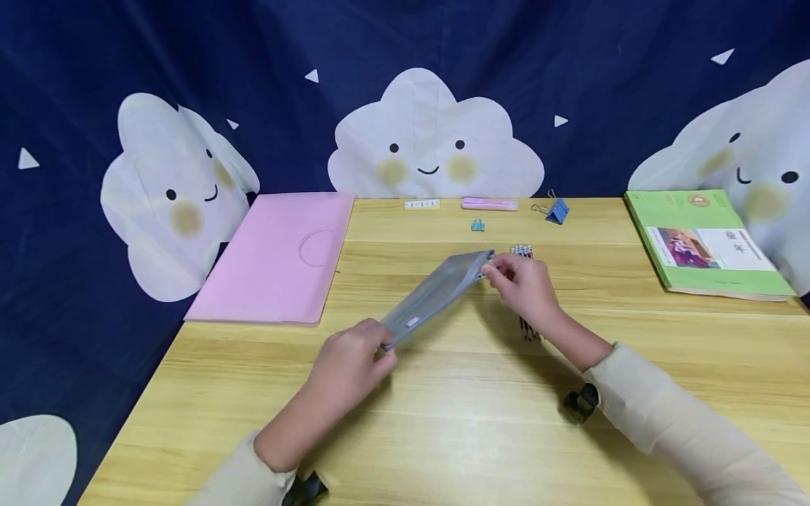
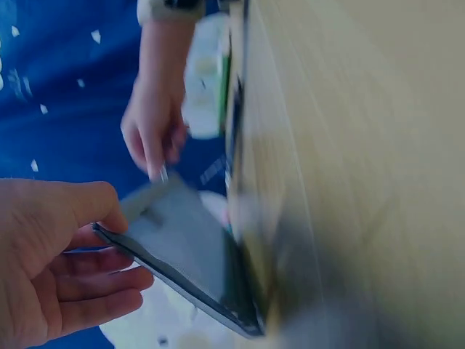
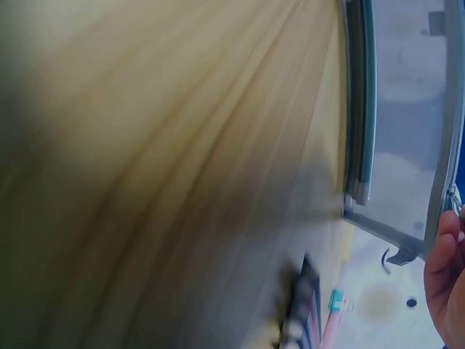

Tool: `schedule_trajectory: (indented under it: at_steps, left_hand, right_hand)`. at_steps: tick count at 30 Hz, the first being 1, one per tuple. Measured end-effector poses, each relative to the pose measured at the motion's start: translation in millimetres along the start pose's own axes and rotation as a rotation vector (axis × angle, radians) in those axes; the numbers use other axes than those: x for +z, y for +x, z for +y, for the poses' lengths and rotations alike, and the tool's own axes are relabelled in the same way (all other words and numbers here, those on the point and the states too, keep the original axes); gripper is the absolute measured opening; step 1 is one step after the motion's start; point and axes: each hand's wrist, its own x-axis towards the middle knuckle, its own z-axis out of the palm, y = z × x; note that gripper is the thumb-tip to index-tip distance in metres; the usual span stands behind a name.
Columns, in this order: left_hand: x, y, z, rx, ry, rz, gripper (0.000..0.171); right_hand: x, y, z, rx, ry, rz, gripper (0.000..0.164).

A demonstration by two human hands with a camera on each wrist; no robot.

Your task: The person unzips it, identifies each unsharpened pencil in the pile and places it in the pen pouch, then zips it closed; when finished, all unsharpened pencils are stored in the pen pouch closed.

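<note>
A see-through grey zipper pouch (image 1: pixel 436 287) is held tilted above the table between both hands. My left hand (image 1: pixel 351 362) pinches its near left corner, thumb on one side and fingers on the other. At the far right end, my right hand (image 1: pixel 524 284) pinches the small metal zipper pull (image 3: pixel 453 195) on the top edge. Long greyish-green sticks (image 3: pixel 361 109) lie along the bottom of the pouch in the right wrist view. Beneath the right hand, a row of pens or pencils (image 1: pixel 530 332) lies on the table, partly hidden by the hand and wrist.
A pink folder (image 1: pixel 272 256) lies at the back left of the wooden table (image 1: pixel 455 422). Along the back are a white strip (image 1: pixel 422 204), a pink case (image 1: pixel 489 204), a small teal binder clip (image 1: pixel 477 225) and a larger blue one (image 1: pixel 557 211). A green book (image 1: pixel 709 242) lies at right.
</note>
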Motion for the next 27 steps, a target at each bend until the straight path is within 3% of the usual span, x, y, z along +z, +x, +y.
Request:
schedule_trajectory:
  at_steps: [5,9,17,22,27]
  left_hand:
    - [2.3,9.6,-35.7,-0.094,0.028,-0.044,0.006]
    - [8.5,22.9,-60.3,-0.123,0.059,-0.092,0.006]
    - [28.1,50.3,-82.8,-0.065,0.215,-0.2,0.009]
    - [37.6,55.7,-85.5,-0.064,0.269,-0.255,0.011]
    - [42.5,55.8,-83.1,-0.093,0.288,-0.336,0.018]
  right_hand:
    - [-15.7,-0.2,11.1,0.02,-0.03,0.089,0.021]
    - [-25.2,-7.2,15.6,0.041,-0.05,0.081,0.023]
    - [-34.6,-24.4,17.7,0.088,-0.135,-0.114,0.015]
    - [-32.2,-30.5,19.3,0.101,-0.222,-0.299,0.009]
    - [-26.5,-31.2,23.7,0.138,-0.281,-0.397,0.008]
